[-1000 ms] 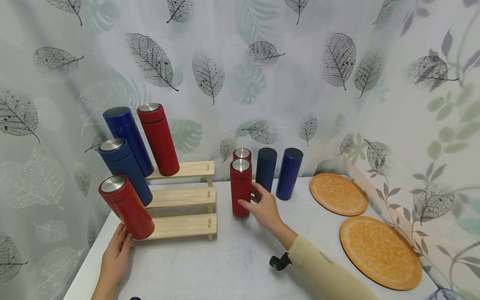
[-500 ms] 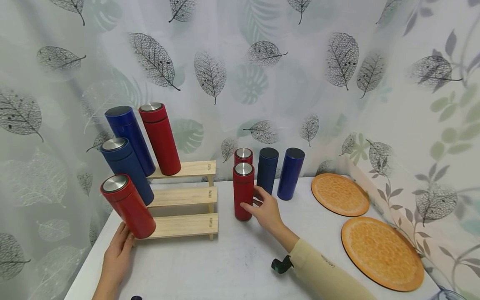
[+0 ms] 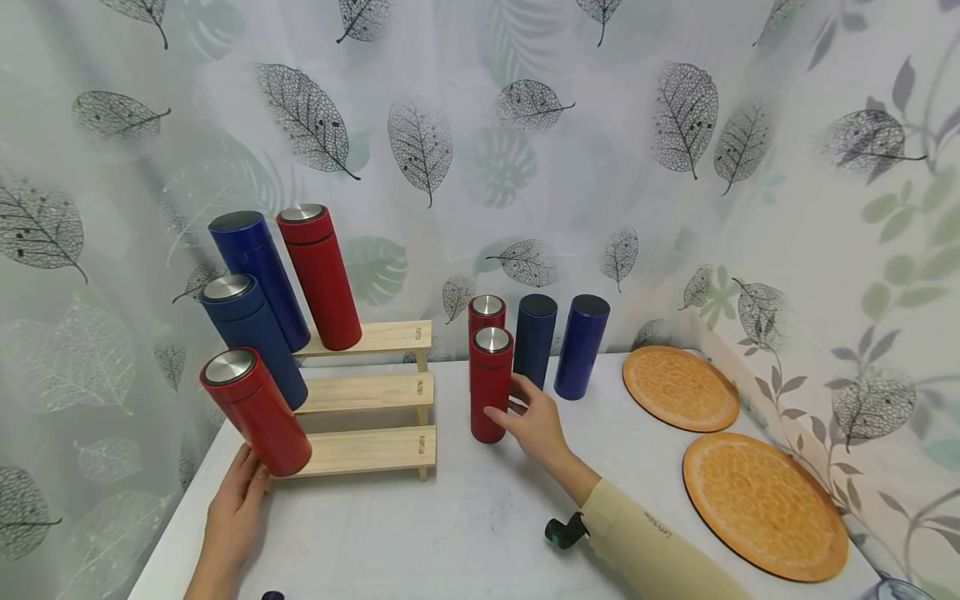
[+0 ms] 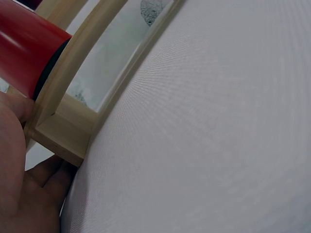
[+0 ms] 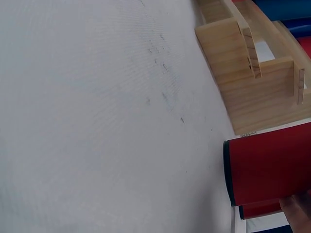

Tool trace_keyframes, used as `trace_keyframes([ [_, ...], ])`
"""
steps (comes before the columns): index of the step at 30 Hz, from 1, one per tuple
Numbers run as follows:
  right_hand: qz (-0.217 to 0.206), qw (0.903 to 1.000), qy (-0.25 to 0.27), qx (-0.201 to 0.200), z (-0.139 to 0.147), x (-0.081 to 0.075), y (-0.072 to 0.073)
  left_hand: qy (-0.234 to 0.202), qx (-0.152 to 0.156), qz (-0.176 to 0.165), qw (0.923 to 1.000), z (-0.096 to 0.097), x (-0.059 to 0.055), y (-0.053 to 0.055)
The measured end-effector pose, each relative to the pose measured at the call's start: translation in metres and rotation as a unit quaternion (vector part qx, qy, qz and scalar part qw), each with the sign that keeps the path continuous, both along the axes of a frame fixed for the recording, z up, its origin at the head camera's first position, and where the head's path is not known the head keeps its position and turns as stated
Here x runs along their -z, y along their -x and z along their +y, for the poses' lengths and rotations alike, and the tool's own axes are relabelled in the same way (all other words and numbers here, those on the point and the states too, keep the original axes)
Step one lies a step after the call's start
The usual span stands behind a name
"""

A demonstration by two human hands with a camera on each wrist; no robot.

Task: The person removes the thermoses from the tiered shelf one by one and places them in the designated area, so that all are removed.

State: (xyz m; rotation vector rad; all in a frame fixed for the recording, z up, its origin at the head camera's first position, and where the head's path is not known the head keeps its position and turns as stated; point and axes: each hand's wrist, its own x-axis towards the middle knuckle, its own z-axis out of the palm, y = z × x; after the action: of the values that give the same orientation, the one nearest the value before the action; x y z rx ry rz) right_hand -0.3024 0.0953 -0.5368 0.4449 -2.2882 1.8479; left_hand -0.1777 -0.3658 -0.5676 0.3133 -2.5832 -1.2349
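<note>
My right hand [image 3: 538, 425] grips a red thermos [image 3: 489, 392] with a steel-topped lid, thumb on its near side. In the right wrist view this thermos [image 5: 272, 165] shows its dark base close over the white table, a fingertip on its wall. At the left, my left hand [image 3: 234, 508] holds the end of the lowest step of a three-step wooden rack [image 3: 367, 452]. The left wrist view has the thumb above that rack's end [image 4: 65, 136] and the fingers below it. Right above this hand, another red thermos [image 3: 258, 417] stands on the lowest step.
A blue thermos [image 3: 255, 342] stands on the middle step; a darker blue one [image 3: 258, 275] and a tall red one [image 3: 321, 283] occupy the top. Behind my right hand are a red [image 3: 486, 310], a navy [image 3: 534, 342] and a blue thermos [image 3: 581, 350]. Two round orange mats [image 3: 765, 508] lie right.
My right hand has brought the red thermos slightly nearer and to the right, away from the red one behind it. The left hand stays at the rack's end.
</note>
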Motion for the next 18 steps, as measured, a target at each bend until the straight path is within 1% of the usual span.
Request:
trace_keyframes([
  [8,0.006,1.0,-0.007,0.0,0.0002,0.001,0.0004,0.005,-0.001,-0.003,1.0,0.0001,-0.0008,0.0006],
  [18,0.017,0.9998,-0.007,-0.003,-0.0002,0.0035,-0.0005,0.005,0.003,0.004,1.0,0.0,-0.0004,-0.0003],
])
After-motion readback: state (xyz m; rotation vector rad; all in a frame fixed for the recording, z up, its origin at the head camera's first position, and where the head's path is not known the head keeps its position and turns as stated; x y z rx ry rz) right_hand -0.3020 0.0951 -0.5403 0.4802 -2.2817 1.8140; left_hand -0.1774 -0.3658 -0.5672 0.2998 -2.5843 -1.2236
